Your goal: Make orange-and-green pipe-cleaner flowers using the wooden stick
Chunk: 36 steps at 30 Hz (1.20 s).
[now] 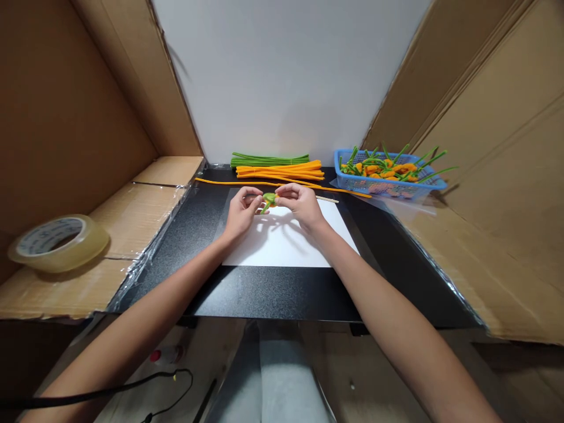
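Note:
Between my two hands, above a white sheet of paper (282, 252), is a small green-and-orange pipe-cleaner piece (270, 200) with a short green stem pointing down toward me. My left hand (244, 210) pinches its left side with thumb and forefinger. From the other side, the thumb and fingers of my right hand (299, 202) close on its orange edge. A thin pale stick (327, 200) lies at the paper's far right edge. Just beyond the hands, one long orange pipe cleaner (220, 182) stretches across the table.
Bundles of green pipe cleaners (268, 160) and orange pipe cleaners (282, 171) lie along the back. A blue basket (388, 187) at the back right holds several green-and-orange pieces. Clear tape (94, 241) rests on the left cardboard ledge. Cardboard walls flank the black table (264, 294).

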{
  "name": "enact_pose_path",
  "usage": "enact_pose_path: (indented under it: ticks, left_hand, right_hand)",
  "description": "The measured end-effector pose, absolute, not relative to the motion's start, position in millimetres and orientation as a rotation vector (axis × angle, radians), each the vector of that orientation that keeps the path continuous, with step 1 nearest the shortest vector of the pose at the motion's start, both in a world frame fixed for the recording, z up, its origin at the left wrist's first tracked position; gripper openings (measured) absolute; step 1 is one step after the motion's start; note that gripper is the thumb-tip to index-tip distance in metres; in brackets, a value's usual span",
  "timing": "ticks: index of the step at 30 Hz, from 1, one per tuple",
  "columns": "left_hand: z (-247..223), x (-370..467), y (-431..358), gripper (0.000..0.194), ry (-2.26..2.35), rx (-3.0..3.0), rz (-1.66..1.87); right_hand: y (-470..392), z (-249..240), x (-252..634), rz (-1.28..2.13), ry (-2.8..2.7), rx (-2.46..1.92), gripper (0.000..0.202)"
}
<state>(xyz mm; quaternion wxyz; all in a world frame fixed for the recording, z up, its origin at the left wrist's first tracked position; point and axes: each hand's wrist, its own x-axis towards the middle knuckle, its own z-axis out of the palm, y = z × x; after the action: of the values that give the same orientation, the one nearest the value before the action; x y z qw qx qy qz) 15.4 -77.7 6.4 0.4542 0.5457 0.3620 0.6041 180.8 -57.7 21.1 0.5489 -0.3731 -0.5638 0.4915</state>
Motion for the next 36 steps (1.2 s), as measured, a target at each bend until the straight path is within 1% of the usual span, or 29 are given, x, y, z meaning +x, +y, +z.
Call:
enact_pose_path:
  ticks: [3,6,12,17,20,23,31,34,36]
  left_hand:
    - [12.5,8.5,-79.3,0.027,0.908,1.694,1.444]
    - [14.2,2.7,-80.1,0.015,0.978,2.117,1.418]
    - [9.8,-1.9,-78.2,0.019,0.971,2.481,1.584]
    - [17.5,-7.3,-77.7,0.014,0.866,2.762,1.461]
    - [20.3,-9.3,-76.9,0.011,0.914,2.772,1.43]
    - [19.4,-9.2,-76.5,0.011,1.01,2.691,1.484]
    - [14.9,-4.6,-77.9,0.021,1.152,2.298,1.607]
    - [14.4,-4.5,-77.9,0.023,1.203,2.288,1.606]
    - [14.5,-4.8,-77.9,0.023,1.227,2.304,1.595]
  right_hand:
    - [-58.1,22.6,185.6,1.352,-1.184,-0.869,0.026]
    - [-62.1,26.9,188.7,1.464,-1.145,-0.84,0.023]
    - [-66.1,34.9,190.1,1.502,-1.223,-0.747,0.028]
    - [-64.3,32.5,189.8,1.471,-1.265,-0.709,0.03]
    - [-64.1,29.2,188.2,1.429,-1.299,-0.688,0.033]
    - [-65.7,27.7,185.8,1.382,-1.376,-0.693,0.036]
    - [-68.9,29.4,183.4,1.269,-1.522,-0.712,0.027]
    - [-68.2,29.0,184.4,1.261,-1.57,-0.722,0.025]
    - [-67.3,28.5,185.2,1.314,-1.576,-0.694,0.027]
